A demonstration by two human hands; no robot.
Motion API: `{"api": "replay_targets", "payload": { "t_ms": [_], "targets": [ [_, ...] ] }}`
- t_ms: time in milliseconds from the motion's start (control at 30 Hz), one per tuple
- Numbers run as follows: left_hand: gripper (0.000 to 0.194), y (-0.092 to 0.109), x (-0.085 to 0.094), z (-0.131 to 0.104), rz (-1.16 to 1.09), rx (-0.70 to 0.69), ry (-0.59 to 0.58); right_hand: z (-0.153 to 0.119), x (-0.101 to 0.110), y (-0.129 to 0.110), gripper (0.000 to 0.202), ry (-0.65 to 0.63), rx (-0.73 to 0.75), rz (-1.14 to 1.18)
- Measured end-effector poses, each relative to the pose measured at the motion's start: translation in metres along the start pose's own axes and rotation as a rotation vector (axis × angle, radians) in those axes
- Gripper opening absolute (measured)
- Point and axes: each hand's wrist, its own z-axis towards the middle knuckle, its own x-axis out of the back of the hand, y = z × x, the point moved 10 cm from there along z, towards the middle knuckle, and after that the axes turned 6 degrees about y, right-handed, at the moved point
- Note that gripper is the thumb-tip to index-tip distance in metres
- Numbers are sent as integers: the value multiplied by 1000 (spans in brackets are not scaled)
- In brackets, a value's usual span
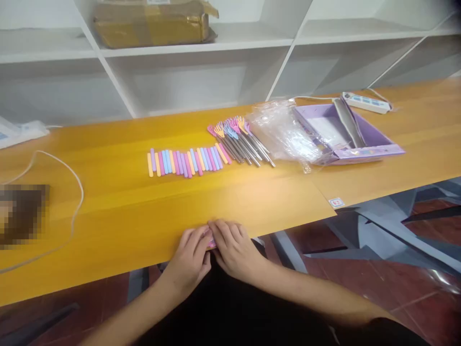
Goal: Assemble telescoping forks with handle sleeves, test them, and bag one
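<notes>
At the front edge of the table, my left hand (191, 253) and my right hand (238, 249) meet with fingers curled and touching. Between them shows a bit of a small pink piece (212, 243), mostly covered by the fingers, so its kind is hidden. Beyond the hands lies an uneven row of short pastel sticks (185, 163) in yellow, pink, purple and blue. To the right of that row, a bunch of small back scratchers (241, 139) with coloured hand-shaped heads and metal rods rests on the table.
Crumpled clear plastic bags (284, 132) lie against an open purple box (374, 153). Behind it sits a power strip (365, 102). A white cable (81, 192) loops at left. White shelves (201, 45) line the back, holding a taped carton (151, 24). A small sticker (336, 202) marks the table's edge.
</notes>
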Motion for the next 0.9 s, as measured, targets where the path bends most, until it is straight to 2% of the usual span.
{"api": "replay_targets", "payload": {
  "t_ms": [100, 200, 367, 433, 533, 633, 700, 767, 833, 900],
  "targets": [
    [35, 13, 2, -4, 114, -57, 60, -9, 0, -4, 48, 90, 38, -54],
    [19, 22, 4, -7, 131, -126, 69, -15, 0, -9, 44, 131, 86, 48],
    [14, 31, 14, -6, 138, -314, 76, -14, 9, -3, 46, 70, 74, 277],
    [18, 27, 24, -3, 153, -375, 86, -6, 16, 10, 54, -11, -28, 447],
    [26, 15, 40, 7, 214, -434, 85, 6, 19, 34, 66, -148, -275, 815],
    [36, -1, 47, 23, 253, -429, 44, 20, 13, 53, 49, -179, -499, 1193],
    [40, -11, 45, 35, 195, -388, 4, 31, 2, 63, 41, -156, -574, 1297],
    [41, -22, 39, 46, 110, -276, -9, 41, -9, 73, 36, -96, -590, 1279],
    [43, -39, 34, 54, 29, -57, 9, 47, -18, 84, 32, 11, -598, 1223],
    [47, -59, 24, 53, -67, 198, 6, 47, -23, 94, 29, 115, -607, 1139]
  ]
}}
